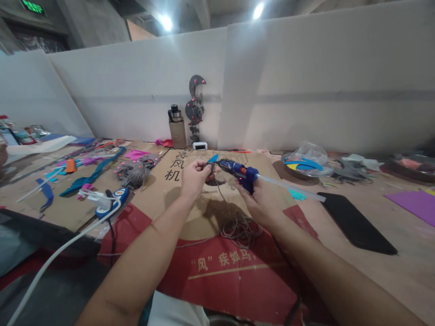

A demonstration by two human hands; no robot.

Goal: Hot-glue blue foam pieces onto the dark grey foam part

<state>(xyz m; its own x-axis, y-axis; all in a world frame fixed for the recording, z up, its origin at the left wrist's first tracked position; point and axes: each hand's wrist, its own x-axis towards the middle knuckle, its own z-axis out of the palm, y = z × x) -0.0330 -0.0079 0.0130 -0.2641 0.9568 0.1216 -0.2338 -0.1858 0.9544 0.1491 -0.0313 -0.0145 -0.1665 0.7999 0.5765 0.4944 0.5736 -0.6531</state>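
Note:
My right hand (256, 194) is wrapped round the handle of a blue hot glue gun (239, 170). A long clear glue stick (292, 186) juts from its back, and its dark nozzle points left. My left hand (196, 177) pinches a small pointed blue piece (214, 158) with dark grey strands on it, close to the nozzle; whether they touch I cannot tell. From those fingers grey yarn (221, 192) hangs down to a loose yarn coil (241, 231) on the printed cardboard (159, 199) below.
To the left lie a grey yarn bundle (134, 172), a blue-white power strip (113, 203) and a white cable (64, 249). A bottle (177, 131) and a moon-shaped hanging ornament (195, 108) stand by the white partition (136, 77). A black phone-like slab (356, 222) and purple sheet (413, 204) lie right.

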